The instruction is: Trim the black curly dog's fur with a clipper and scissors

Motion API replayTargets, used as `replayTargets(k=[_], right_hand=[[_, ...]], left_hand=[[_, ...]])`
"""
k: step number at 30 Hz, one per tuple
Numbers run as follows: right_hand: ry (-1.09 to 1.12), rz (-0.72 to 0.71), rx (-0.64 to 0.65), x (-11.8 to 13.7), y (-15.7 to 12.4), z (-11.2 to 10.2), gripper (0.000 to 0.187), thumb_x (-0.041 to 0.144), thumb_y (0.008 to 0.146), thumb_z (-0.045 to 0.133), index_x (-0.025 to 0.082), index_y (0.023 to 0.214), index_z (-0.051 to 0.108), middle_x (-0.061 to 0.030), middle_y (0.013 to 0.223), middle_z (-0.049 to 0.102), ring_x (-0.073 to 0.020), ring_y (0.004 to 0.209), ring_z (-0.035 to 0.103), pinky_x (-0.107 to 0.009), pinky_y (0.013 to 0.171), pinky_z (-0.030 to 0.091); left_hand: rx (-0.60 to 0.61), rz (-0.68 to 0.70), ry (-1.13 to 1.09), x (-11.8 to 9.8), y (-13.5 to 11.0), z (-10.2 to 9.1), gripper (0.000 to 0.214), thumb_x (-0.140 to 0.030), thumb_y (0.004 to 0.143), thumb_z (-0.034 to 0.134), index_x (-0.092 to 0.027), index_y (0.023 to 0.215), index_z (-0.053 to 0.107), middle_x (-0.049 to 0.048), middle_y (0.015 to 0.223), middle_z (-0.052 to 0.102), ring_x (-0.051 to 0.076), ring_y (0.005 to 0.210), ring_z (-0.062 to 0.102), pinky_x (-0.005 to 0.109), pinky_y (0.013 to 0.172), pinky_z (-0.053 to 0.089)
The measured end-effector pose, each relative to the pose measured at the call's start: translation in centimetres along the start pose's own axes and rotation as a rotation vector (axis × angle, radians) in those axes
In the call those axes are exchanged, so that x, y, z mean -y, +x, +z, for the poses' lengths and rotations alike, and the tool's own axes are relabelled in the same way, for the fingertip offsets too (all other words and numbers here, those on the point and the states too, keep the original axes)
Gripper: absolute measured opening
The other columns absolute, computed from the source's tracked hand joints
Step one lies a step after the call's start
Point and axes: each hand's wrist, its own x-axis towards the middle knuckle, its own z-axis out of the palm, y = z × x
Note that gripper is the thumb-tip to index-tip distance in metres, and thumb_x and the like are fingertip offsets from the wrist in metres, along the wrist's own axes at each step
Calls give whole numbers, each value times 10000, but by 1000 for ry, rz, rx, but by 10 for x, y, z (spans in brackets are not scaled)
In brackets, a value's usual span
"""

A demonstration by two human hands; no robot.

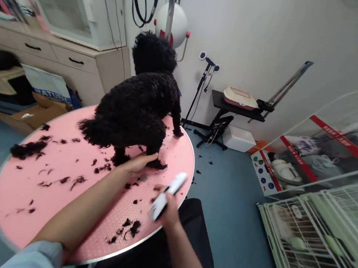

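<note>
- In the head view, a black curly-coated dog (140,99) stands on the round pink tabletop (72,155), toward its far side, hindquarters nearest the person and head toward the wall.
- The left hand (138,164) reaches in low behind the dog and appears to grasp the lower part of a hind leg (153,148); the fingers' exact wrap is partly hidden.
- The right hand (170,211) grips a white hair clipper (168,196), blurred, above the tabletop near its right rim; the clipper is apart from the dog.
- Some clipping looks done: a thick dark tuft (28,149) lies near the left rim, smaller hair clippings (134,228) are scattered about, and a few loose bits (198,171) lie on the blue floor.
- The back and flank look fairly short and even, so I judge the body largely trimmed.
- The head and tail end look fuller, and the lower legs shaggy, so those parts are probably what is left, though they may be meant to stay long.
- The hind leg seems to be the part being worked on; the blur and dark coat hide how far its trimming has got.
</note>
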Motion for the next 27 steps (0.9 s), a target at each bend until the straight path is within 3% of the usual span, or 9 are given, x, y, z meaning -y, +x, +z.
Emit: replayTargets(k=[1,3,7,10,15,19,23,27], right_hand=[[42,-147,-151,16,6,-10,391,523,663,717,205,877,645,5,676,663,-152,586,616,-266,542,487],[115,-287,-241,49,14,-27,379,509,707,720,256,970,620,13,826,702,-139,645,636,-240,528,488],[55,-262,-88,91,20,-40,480,353,697,795,278,1106,556,-30,1053,729,-88,562,602,-184,438,432],[1,-231,-51,96,30,-34,456,324,671,817,230,1032,557,-67,1031,748,-75,497,580,-195,447,454],[4,-290,-106,100,56,-26,432,331,668,800,218,978,522,-76,948,773,-22,367,426,-165,370,332],[-54,-274,-41,103,58,-20,418,340,687,775,230,979,496,-80,944,774,-31,368,397,-178,372,293],[-114,-267,56,104,53,-15,457,365,666,788,245,991,489,-76,965,770,-60,405,430,-194,386,287],[-144,-364,27,110,54,-15,434,388,685,770,254,974,475,-59,951,767,-55,386,390,-193,368,240]], left_hand=[[8,76,18,2,3,0,266,-379,843,643,-164,691,617,52,739,635,202,866,624,284,804,470],[37,198,67,5,10,-1,357,-401,849,614,-185,575,539,16,593,528,194,814,600,297,865,439],[159,260,67,4,23,-3,404,-431,829,579,-207,519,450,-20,469,366,188,667,522,320,775,418],[302,260,25,2,29,-4,411,-438,798,585,-207,502,418,-27,418,292,180,597,455,328,696,382],[524,240,2,1,32,-9,413,-442,841,527,-197,530,410,-16,442,287,166,571,389,326,646,328],[680,210,41,-4,34,-13,460,-542,842,508,-205,543,414,-10,454,293,170,551,353,338,620,297],[731,204,90,-13,35,-13,484,-596,809,515,-212,529,425,-1,469,302,176,558,353,347,612,285],[756,199,174,-20,36,-12,515,-633,781,519,-218,494,414,15,476,339,177,545,381,360,601,322]])
